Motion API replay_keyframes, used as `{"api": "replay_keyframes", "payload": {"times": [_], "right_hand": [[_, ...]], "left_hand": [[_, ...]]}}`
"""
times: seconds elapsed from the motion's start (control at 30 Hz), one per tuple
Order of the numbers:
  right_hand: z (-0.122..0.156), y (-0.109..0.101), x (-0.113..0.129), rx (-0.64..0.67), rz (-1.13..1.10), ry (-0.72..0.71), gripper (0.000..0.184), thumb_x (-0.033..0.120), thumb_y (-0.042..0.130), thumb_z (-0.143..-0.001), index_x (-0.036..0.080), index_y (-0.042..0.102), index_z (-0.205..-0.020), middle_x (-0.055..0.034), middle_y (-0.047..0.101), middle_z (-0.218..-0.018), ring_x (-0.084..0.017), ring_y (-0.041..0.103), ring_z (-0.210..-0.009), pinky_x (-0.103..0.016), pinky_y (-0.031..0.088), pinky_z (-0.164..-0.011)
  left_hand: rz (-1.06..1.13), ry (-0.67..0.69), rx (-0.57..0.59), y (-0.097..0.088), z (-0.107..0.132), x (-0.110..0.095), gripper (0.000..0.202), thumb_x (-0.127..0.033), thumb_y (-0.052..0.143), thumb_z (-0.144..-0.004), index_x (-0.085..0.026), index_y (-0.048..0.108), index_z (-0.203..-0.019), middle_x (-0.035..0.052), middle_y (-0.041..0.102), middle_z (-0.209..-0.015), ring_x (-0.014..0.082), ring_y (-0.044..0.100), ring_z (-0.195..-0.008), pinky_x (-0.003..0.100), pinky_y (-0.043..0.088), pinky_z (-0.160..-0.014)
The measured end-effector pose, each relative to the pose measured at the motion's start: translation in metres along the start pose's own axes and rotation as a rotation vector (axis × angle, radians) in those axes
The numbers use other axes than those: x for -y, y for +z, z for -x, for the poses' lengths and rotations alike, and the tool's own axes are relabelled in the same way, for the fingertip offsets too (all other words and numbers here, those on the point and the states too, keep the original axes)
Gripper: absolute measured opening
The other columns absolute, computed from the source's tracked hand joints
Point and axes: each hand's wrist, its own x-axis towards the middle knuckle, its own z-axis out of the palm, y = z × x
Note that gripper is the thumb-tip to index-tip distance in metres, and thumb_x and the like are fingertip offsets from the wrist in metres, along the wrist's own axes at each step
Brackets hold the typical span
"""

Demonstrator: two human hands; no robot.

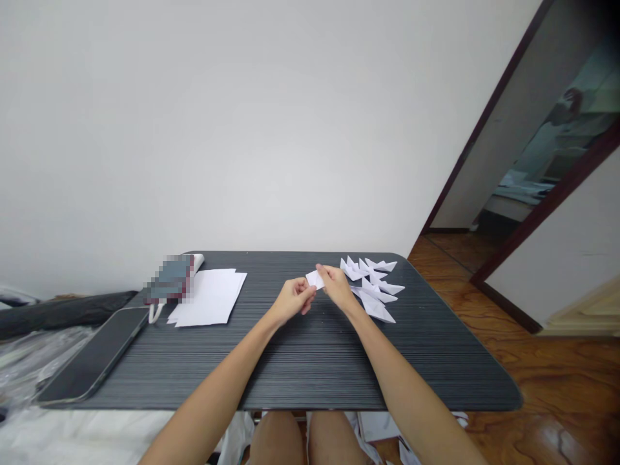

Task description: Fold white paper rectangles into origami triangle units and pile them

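A small folded piece of white paper is pinched between my two hands above the middle of the table. My left hand grips its lower left side, thumb against fingers. My right hand holds the right side, with the thumb on top; part of the paper is hidden behind these fingers. Just to the right of my right hand lie several folded white paper boats with pointed ends, grouped closely together. To the left of my left hand rests a stack of flat white paper sheets.
The dark ribbed table stands against a white wall. A phone lies on its left edge, near a blurred-out object with a white cable. More paper is below the table. A doorway opens at right.
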Motion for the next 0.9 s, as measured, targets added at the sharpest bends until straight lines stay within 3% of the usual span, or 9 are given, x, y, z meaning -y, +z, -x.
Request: {"api": "replay_keyframes", "payload": {"times": [0.1,0.2,0.3,0.4,0.63,0.9], "right_hand": [[0.001,-0.003,0.0,0.094,0.046,-0.078,0.034,0.042,0.04,-0.077,0.017,0.054,-0.06,0.0038,0.044,-0.045,-0.008,0.038,-0.039,-0.021,0.03,-0.043],[0.003,-0.005,0.0,0.162,0.159,-0.175,0.026,0.034,0.043,-0.078,0.017,0.059,-0.068,0.0011,0.052,-0.057,-0.008,0.043,-0.043,-0.021,0.035,-0.047],[0.005,-0.003,0.0,0.174,0.254,-0.238,0.021,0.026,0.042,-0.079,0.016,0.06,-0.072,-0.0014,0.054,-0.065,-0.008,0.047,-0.05,-0.021,0.038,-0.052],[0.006,0.0,0.001,0.18,0.319,-0.293,0.017,0.019,0.043,-0.078,0.015,0.06,-0.077,-0.0039,0.056,-0.074,-0.01,0.051,-0.061,-0.022,0.04,-0.058],[0.012,0.011,0.006,0.146,0.48,-0.293,0.017,0.015,0.044,-0.075,0.016,0.059,-0.081,-0.0043,0.056,-0.074,-0.013,0.051,-0.066,-0.024,0.04,-0.062],[0.011,0.013,0.004,0.092,0.481,-0.253,0.018,0.022,0.045,-0.076,0.018,0.06,-0.084,-0.0051,0.06,-0.08,-0.015,0.054,-0.072,-0.026,0.04,-0.067]], "left_hand": [[-0.23,0.082,-0.095,-0.011,-0.002,0.002,0.021,-0.034,0.05,-0.073,-0.013,0.049,-0.076,0.0005,0.056,-0.062,0.0064,0.048,-0.039,0.017,0.034,-0.037],[-0.482,0.239,-0.21,-0.017,-0.002,0.0,0.025,-0.032,0.048,-0.074,-0.016,0.053,-0.093,0.0048,0.061,-0.086,0.01,0.056,-0.058,0.02,0.043,-0.052],[-0.676,0.278,-0.238,-0.017,0.0,0.0,0.026,-0.032,0.043,-0.078,-0.017,0.058,-0.092,0.0049,0.063,-0.085,0.0125,0.057,-0.066,0.023,0.044,-0.063],[-0.788,0.243,-0.254,-0.016,0.001,0.001,0.029,-0.033,0.038,-0.081,-0.018,0.061,-0.088,0.0042,0.065,-0.076,0.0135,0.058,-0.064,0.023,0.043,-0.063],[-0.808,0.21,-0.267,-0.015,0.0,0.002,0.029,-0.027,0.038,-0.08,-0.016,0.064,-0.086,0.005,0.066,-0.08,0.0142,0.059,-0.068,0.021,0.041,-0.064],[-0.76,0.218,-0.27,-0.017,0.0,-0.001,0.033,-0.026,0.036,-0.081,-0.013,0.066,-0.082,0.0026,0.064,-0.063,0.0125,0.055,-0.059,0.02,0.038,-0.056]]}}
